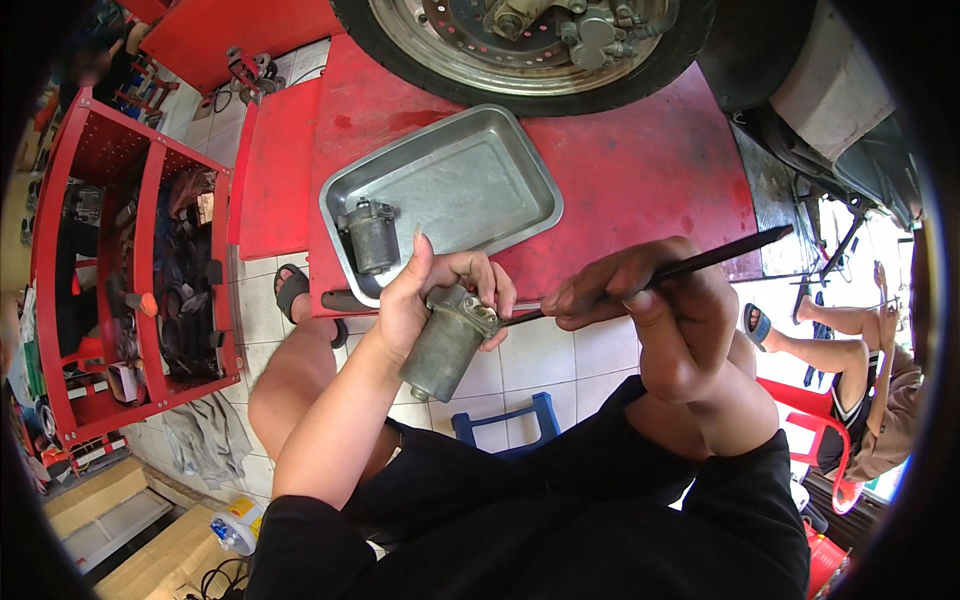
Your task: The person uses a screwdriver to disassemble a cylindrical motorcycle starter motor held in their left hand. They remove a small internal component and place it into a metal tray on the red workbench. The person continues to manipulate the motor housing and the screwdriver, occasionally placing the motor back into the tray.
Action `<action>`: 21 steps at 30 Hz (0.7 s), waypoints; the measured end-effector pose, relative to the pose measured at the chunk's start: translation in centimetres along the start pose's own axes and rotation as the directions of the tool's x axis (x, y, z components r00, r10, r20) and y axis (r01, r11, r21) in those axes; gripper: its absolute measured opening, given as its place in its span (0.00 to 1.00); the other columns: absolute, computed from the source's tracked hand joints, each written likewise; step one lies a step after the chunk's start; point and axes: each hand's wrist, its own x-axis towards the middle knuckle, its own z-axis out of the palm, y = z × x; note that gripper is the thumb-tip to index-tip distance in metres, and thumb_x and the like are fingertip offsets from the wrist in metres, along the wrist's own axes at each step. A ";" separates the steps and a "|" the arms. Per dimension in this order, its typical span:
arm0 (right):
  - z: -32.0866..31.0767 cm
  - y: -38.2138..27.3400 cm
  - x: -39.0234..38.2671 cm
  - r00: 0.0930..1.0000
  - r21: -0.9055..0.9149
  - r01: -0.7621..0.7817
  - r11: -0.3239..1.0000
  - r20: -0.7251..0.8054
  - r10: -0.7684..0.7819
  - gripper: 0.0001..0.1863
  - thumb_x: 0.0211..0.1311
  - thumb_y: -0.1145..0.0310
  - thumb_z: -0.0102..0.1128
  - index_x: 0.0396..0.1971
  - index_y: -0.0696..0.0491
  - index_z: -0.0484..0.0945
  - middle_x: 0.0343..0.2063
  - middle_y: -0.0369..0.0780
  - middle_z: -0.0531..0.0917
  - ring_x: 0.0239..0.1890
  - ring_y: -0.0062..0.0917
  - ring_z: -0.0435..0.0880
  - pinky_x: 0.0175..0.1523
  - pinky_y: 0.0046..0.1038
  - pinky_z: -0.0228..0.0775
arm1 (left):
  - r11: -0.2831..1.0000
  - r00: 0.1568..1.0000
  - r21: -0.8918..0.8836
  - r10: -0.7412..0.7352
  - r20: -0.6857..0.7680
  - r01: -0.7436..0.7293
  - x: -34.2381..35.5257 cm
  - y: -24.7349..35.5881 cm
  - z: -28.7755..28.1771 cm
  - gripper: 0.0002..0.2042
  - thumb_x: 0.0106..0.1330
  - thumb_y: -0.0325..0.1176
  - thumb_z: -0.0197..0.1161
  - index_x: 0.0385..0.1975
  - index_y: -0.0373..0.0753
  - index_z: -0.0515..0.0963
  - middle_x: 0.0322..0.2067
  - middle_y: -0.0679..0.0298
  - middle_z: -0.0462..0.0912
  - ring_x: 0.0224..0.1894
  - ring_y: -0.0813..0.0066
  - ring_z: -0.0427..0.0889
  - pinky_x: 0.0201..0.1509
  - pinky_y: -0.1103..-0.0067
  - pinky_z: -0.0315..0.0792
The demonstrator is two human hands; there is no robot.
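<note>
My left hand [408, 300] is wrapped round a grey metal starter motor [447, 350], a cylinder tilted with its fitted end up and to the right. In my right hand [655, 310] is a slim black stick-like tool [725, 250]. Its thin end reaches the fitted end of the motor, near my left fingertips; whether it touches cannot be made out. Behind my left hand, a similar grey motor [374, 240] stands in the left part of a shallow metal tray [545, 185]. A dark handle [343, 300] pokes out by the tray's near left corner.
The tray rests on a red work platform [640, 170], below a motorcycle wheel [530, 95]. At left stands a red tool rack [155, 250]. A blue stool [508, 425] is between my legs. On the right, another person [850, 365] sits by a red chair [800, 400].
</note>
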 end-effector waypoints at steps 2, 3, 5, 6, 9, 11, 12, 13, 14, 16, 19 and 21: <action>-0.1 0.2 -0.2 0.999 -0.010 0.032 0.999 -0.012 -0.032 0.04 0.72 0.78 0.39 0.42 0.59 0.64 0.32 0.53 0.81 0.36 0.41 0.87 0.49 0.46 0.80 | 1.000 1.000 0.009 0.003 0.023 -0.003 0.0 -0.1 -0.1 0.43 0.65 0.75 0.32 0.27 0.31 0.71 0.33 0.49 0.73 0.25 0.55 0.76 0.30 0.69 0.70; 0.0 0.4 -0.3 0.998 0.020 0.049 0.999 -0.036 -0.048 0.04 0.72 0.78 0.39 0.42 0.60 0.64 0.32 0.53 0.81 0.36 0.41 0.87 0.49 0.46 0.80 | 1.000 0.999 0.013 0.004 0.035 -0.005 -0.1 -0.1 -0.2 0.43 0.65 0.75 0.31 0.27 0.31 0.71 0.33 0.49 0.73 0.25 0.55 0.77 0.30 0.69 0.70; 0.2 0.4 -0.4 0.996 0.049 0.061 0.997 -0.062 -0.058 0.04 0.72 0.78 0.39 0.42 0.60 0.64 0.32 0.53 0.81 0.35 0.40 0.86 0.48 0.47 0.80 | 1.000 1.000 -0.007 0.002 0.024 -0.001 -0.2 0.0 -0.1 0.43 0.65 0.75 0.31 0.27 0.31 0.71 0.33 0.49 0.73 0.26 0.56 0.77 0.31 0.68 0.71; 0.3 0.3 -0.4 0.997 0.049 0.056 0.997 -0.062 -0.053 0.04 0.72 0.78 0.39 0.42 0.60 0.64 0.32 0.53 0.81 0.35 0.40 0.86 0.48 0.47 0.80 | 1.000 1.000 -0.017 0.001 0.018 -0.001 -0.2 -0.1 -0.1 0.43 0.65 0.75 0.31 0.27 0.31 0.71 0.33 0.49 0.73 0.26 0.56 0.77 0.31 0.68 0.71; 0.1 0.7 -0.5 0.998 0.001 0.063 0.998 -0.026 -0.063 0.04 0.73 0.78 0.39 0.41 0.60 0.65 0.31 0.52 0.81 0.34 0.40 0.86 0.47 0.48 0.80 | 1.000 1.000 0.012 -0.011 0.016 0.011 -0.3 -0.2 -0.1 0.43 0.65 0.74 0.31 0.28 0.31 0.71 0.33 0.49 0.73 0.26 0.57 0.78 0.31 0.69 0.72; 0.1 0.8 -0.5 0.997 -0.025 0.073 0.997 -0.008 -0.073 0.04 0.72 0.78 0.40 0.41 0.62 0.66 0.31 0.53 0.81 0.34 0.41 0.86 0.47 0.48 0.80 | 1.000 1.000 0.028 -0.011 0.014 0.011 -0.6 -0.2 -0.2 0.43 0.66 0.74 0.31 0.28 0.31 0.71 0.34 0.49 0.73 0.27 0.57 0.78 0.32 0.69 0.72; 0.2 0.7 -0.4 0.997 -0.035 0.077 0.996 -0.006 -0.077 0.05 0.72 0.78 0.41 0.41 0.63 0.66 0.31 0.53 0.81 0.34 0.41 0.86 0.47 0.49 0.80 | 0.999 1.000 0.034 -0.009 0.020 0.009 -0.5 -0.3 -0.2 0.43 0.66 0.73 0.31 0.28 0.31 0.71 0.34 0.49 0.73 0.27 0.57 0.78 0.32 0.69 0.72; 0.2 0.6 -0.4 0.997 -0.044 0.081 0.996 -0.006 -0.081 0.05 0.72 0.79 0.41 0.41 0.64 0.67 0.31 0.53 0.82 0.34 0.41 0.86 0.47 0.49 0.81 | 0.999 1.000 0.034 0.000 0.014 -0.001 -0.5 -0.4 -0.3 0.42 0.66 0.73 0.31 0.28 0.31 0.71 0.34 0.49 0.73 0.27 0.57 0.78 0.32 0.69 0.73; 0.3 0.5 -0.4 0.997 -0.084 0.083 0.993 0.017 -0.081 0.05 0.71 0.80 0.42 0.40 0.65 0.68 0.31 0.53 0.82 0.34 0.42 0.87 0.46 0.48 0.81 | 0.999 1.000 0.034 0.008 0.009 -0.008 -0.7 -0.5 -0.4 0.42 0.67 0.73 0.31 0.28 0.30 0.71 0.34 0.49 0.73 0.27 0.57 0.78 0.32 0.69 0.73; 0.0 0.1 -0.3 0.994 -0.195 0.107 0.975 0.056 -0.097 0.06 0.69 0.82 0.44 0.39 0.67 0.71 0.30 0.53 0.82 0.34 0.43 0.87 0.44 0.47 0.82 | 0.999 1.000 0.031 0.009 0.026 -0.009 -0.6 -0.4 -0.4 0.42 0.67 0.72 0.32 0.29 0.30 0.72 0.35 0.49 0.74 0.29 0.57 0.79 0.33 0.69 0.73; 0.8 0.3 -0.7 0.993 -0.199 0.007 0.980 -0.114 -0.030 0.04 0.63 0.85 0.53 0.31 0.67 0.78 0.29 0.51 0.85 0.34 0.37 0.89 0.39 0.33 0.85 | 0.998 1.000 0.064 -0.019 0.010 0.018 -0.3 -0.8 -0.3 0.42 0.67 0.72 0.33 0.30 0.30 0.72 0.36 0.49 0.74 0.30 0.58 0.79 0.34 0.70 0.73; 0.0 -0.1 0.0 0.982 -0.380 0.121 0.917 -0.091 -0.167 0.07 0.54 0.82 0.66 0.34 0.62 0.80 0.26 0.42 0.86 0.27 0.25 0.88 0.32 0.24 0.80 | 0.985 0.978 0.150 -0.056 -0.200 0.087 -0.3 -1.1 1.4 0.42 0.67 0.73 0.33 0.31 0.30 0.72 0.35 0.49 0.75 0.31 0.57 0.79 0.35 0.70 0.73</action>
